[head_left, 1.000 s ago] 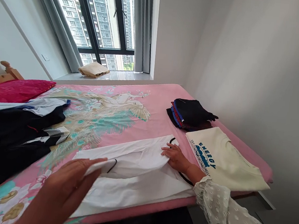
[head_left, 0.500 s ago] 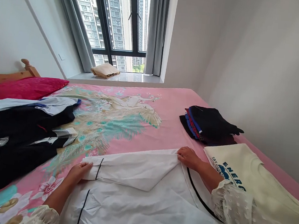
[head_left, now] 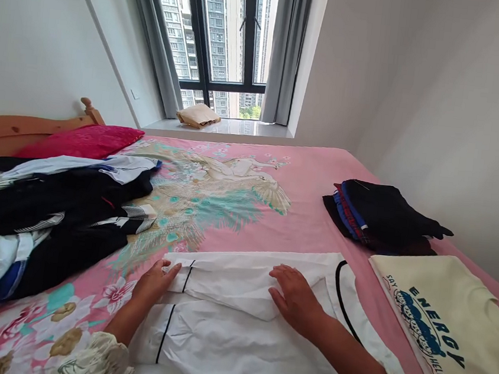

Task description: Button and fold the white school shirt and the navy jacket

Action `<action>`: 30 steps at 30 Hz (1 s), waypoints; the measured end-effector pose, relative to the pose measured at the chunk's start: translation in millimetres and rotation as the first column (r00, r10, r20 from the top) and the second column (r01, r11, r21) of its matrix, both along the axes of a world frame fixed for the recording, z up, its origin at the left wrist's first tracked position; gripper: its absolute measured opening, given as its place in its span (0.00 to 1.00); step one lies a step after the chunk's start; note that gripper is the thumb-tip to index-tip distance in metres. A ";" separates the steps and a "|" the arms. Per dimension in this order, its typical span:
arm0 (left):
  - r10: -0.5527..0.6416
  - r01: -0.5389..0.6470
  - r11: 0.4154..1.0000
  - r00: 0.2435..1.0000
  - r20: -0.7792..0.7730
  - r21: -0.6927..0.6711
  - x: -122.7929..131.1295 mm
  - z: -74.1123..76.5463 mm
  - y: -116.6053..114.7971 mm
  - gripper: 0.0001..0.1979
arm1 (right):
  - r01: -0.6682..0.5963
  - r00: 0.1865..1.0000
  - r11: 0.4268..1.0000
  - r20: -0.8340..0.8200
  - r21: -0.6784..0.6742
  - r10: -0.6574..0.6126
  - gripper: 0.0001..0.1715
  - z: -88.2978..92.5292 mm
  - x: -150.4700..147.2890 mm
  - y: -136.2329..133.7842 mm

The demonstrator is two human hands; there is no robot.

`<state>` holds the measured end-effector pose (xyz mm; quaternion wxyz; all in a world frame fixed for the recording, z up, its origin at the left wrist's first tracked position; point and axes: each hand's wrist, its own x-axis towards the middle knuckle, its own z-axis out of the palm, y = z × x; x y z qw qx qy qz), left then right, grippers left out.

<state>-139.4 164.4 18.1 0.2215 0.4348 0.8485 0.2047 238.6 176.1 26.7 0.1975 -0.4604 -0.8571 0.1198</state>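
Note:
A white garment with black trim (head_left: 224,345) lies on the bed in front of me, its far part folded over toward me. At the garment's left end is my left hand (head_left: 155,278), thumb and fingers apart near the black stripe. My right hand (head_left: 293,299) rests over the folded part, right of the middle, with its fingers spread and nothing gripped. The curved black trim shows to the right of that hand. To the right lies a folded cream T-shirt (head_left: 476,318) with dark lettering.
A stack of folded dark clothes (head_left: 380,215) sits at the right, behind the T-shirt. Loose black and white clothes (head_left: 63,215) are heaped at the left by a red pillow (head_left: 85,141). The pink bedspread (head_left: 313,176) reaches toward the windowsill, which holds a beige bundle (head_left: 198,115).
My right hand has let go of the garment's far edge and moved left onto the folded fabric. My left hand's fingers have opened. The view has turned left.

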 end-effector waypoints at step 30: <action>-0.740 0.835 0.548 0.511 -0.438 0.050 97.0 4.7 4.8 0.22 | -0.052 0.997 0.996 -0.064 -0.066 0.048 0.22 14.2 -71.6 -27.5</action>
